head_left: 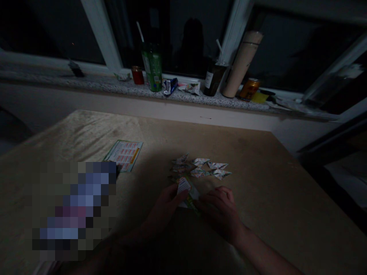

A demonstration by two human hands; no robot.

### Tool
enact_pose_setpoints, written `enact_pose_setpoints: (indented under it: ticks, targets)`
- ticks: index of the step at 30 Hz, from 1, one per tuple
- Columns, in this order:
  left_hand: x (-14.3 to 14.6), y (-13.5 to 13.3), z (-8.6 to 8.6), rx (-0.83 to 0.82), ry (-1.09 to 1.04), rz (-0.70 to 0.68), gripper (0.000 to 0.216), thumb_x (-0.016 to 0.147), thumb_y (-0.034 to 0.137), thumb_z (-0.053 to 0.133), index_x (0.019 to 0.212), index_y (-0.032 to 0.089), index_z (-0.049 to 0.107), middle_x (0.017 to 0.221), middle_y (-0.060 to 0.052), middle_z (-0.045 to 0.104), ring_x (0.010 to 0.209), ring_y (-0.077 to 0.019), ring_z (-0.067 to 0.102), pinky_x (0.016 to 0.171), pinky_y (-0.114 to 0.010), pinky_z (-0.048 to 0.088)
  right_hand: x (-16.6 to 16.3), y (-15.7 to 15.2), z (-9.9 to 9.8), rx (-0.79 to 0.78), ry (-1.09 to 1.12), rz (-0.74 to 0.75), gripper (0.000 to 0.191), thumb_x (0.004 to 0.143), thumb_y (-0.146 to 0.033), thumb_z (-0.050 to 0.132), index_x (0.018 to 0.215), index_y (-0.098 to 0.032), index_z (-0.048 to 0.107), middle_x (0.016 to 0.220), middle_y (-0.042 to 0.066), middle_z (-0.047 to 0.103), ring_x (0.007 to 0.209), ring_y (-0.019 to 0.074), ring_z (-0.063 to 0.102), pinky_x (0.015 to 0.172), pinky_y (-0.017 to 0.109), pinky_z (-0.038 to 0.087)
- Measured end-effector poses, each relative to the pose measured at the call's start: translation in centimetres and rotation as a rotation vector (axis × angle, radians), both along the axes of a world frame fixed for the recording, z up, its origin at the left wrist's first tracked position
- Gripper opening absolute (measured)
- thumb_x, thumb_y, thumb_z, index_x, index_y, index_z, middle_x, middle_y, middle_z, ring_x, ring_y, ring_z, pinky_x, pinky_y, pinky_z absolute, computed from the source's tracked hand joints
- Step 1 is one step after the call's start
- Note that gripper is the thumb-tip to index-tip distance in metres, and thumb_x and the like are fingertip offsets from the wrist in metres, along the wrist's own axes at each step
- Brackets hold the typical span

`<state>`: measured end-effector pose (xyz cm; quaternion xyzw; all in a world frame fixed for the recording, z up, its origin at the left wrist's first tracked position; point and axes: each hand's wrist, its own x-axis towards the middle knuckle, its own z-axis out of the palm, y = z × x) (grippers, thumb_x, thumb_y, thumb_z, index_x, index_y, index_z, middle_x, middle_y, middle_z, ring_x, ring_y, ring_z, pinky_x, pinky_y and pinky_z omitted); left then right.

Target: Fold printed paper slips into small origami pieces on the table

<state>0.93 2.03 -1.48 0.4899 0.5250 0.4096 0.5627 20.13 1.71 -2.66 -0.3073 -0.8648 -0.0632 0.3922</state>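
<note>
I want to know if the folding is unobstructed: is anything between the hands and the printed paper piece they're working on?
Nothing visible. The left hand and right hand both touch the printed paper piece directly. The folded paper pieces lie just beyond it on the table, apart from the hands.

1. Folded paper pieces (200, 168) cluster mid-table, right ahead of both hands.
2. Printed sheet (124, 154) lies toward the table's (272, 191) left side.
3. Right side and far edge: bare, easy passage.

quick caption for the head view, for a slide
Both hands, left hand and right hand, fold a paper piece on a dim table beside folded pieces.
</note>
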Motion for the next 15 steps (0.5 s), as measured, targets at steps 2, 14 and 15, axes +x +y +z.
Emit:
enact_pose_setpoints:
  ticks: [2, 14, 15]
  targets:
    - [0.0, -0.1, 0.2, -0.015, -0.012, -0.006, 0.029, 0.074, 0.043, 0.059, 0.083, 0.017, 0.067, 0.08, 0.0, 0.067, 0.079, -0.0196, 0.059, 0.07, -0.026, 0.046, 0.0, 0.0, 0.1, -0.004, 0.0, 0.004, 0.015, 0.091, -0.021, 0.052, 0.099, -0.023, 0.065, 0.083, 0.001, 0.07, 0.078, 0.0153, 0.06, 0.079, 0.035, 0.038]
    - [0.8, -1.6, 0.5, -0.233, -0.027, 0.037, 0.04, 0.065, 0.048, 0.066, 0.087, 0.015, 0.066, 0.086, -0.004, 0.069, 0.088, -0.0254, 0.06, 0.078, -0.032, 0.045, 0.0, 0.2, -0.6, -0.058, 0.056, -0.05, 0.012, 0.086, -0.022, 0.059, 0.095, -0.025, 0.065, 0.082, 0.001, 0.068, 0.076, 0.0164, 0.059, 0.077, 0.034, 0.04]
    - [0.9, -1.5, 0.6, -0.23, -0.05, 0.035, 0.038, 0.065, 0.048, 0.065, 0.084, 0.015, 0.067, 0.083, -0.003, 0.069, 0.086, -0.0244, 0.06, 0.077, -0.031, 0.045, 0.1, 0.3, -0.8, -0.064, 0.064, -0.054, 0.012, 0.085, -0.022, 0.06, 0.096, -0.025, 0.065, 0.082, 0.001, 0.068, 0.077, 0.0166, 0.059, 0.077, 0.034, 0.04]
